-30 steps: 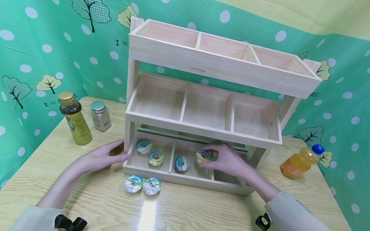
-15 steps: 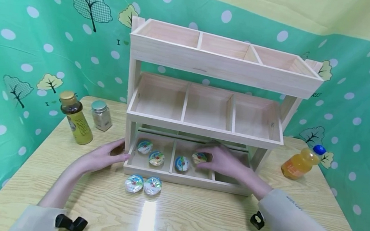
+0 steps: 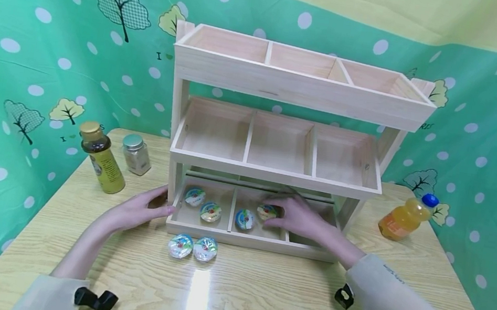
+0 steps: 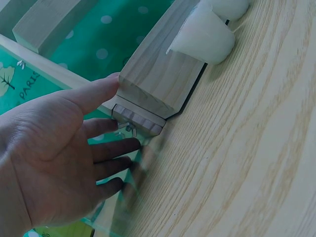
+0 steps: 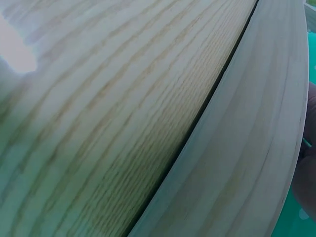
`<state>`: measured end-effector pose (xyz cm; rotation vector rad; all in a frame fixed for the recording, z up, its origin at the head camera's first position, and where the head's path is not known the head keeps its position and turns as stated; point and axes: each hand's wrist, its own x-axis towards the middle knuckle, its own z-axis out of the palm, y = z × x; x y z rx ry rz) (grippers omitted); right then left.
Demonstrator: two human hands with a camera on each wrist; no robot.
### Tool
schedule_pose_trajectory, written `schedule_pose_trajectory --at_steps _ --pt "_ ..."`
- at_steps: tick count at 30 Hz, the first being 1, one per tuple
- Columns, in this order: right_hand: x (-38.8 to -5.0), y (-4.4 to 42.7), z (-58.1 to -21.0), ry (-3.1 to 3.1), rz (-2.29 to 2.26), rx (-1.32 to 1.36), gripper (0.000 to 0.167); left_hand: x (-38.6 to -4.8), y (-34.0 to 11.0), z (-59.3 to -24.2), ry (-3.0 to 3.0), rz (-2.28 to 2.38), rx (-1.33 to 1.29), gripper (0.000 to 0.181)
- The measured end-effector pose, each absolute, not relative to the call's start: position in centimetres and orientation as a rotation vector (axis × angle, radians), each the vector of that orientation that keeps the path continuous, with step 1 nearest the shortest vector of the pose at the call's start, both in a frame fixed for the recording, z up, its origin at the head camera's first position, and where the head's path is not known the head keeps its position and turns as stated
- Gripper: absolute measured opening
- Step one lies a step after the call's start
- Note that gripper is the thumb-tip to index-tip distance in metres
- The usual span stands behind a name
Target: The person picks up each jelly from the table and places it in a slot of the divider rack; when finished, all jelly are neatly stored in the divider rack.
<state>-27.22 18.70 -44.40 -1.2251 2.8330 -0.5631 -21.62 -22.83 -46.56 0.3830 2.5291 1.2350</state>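
In the head view, my right hand [image 3: 299, 216] pinches a yellowish jelly cup [image 3: 266, 211] in the bottom tier's middle compartment; a blue-rimmed cup [image 3: 244, 219] lies to its left. Two more cups [image 3: 195, 197] [image 3: 210, 213] sit in the left compartment. My left hand [image 3: 138, 211] is at the bottom left corner of the wooden rack [image 3: 250, 241]. The left wrist view shows that hand [image 4: 54, 153] with its thumb touching the rack's corner [image 4: 148, 81], fingers extended. Only part of my right hand [image 5: 307, 173] shows at the right wrist view's edge, behind the wood.
Two cups [image 3: 180, 246] [image 3: 205, 249] stand on the table before the rack. A yellow-labelled bottle [image 3: 105, 169] and a green-lidded jar [image 3: 136, 156] are at left; an orange drink bottle [image 3: 404, 218] is at right. The rack's middle [image 3: 274, 173] and top [image 3: 300, 91] tiers overhang the bottom one.
My right hand has shifted slightly left with the yellowish cup, bringing it closer to the blue-rimmed cup. My left hand has stayed at the rack's corner.
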Motion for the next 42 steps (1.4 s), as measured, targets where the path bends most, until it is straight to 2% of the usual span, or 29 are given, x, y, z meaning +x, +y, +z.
schedule_pose_trajectory --at_steps 9,19,34,42 --pt "-27.1 18.8 -43.9 2.778 -0.687 -1.110 0.059 -21.6 -22.8 -46.5 2.527 1.238 0.383 0.081" --pt "-25.7 18.4 -43.0 2.762 -0.958 -0.860 0.047 -21.6 -22.8 -46.4 2.511 1.253 0.381 0.080" --pt "-22.2 13.9 -42.5 2.699 -1.323 -1.131 0.038 -21.7 -22.8 -46.7 2.501 1.253 0.372 0.081" --pt "-20.5 10.7 -42.4 2.588 -1.251 -1.212 0.039 -21.7 -22.9 -46.7 2.509 1.252 0.371 0.080"
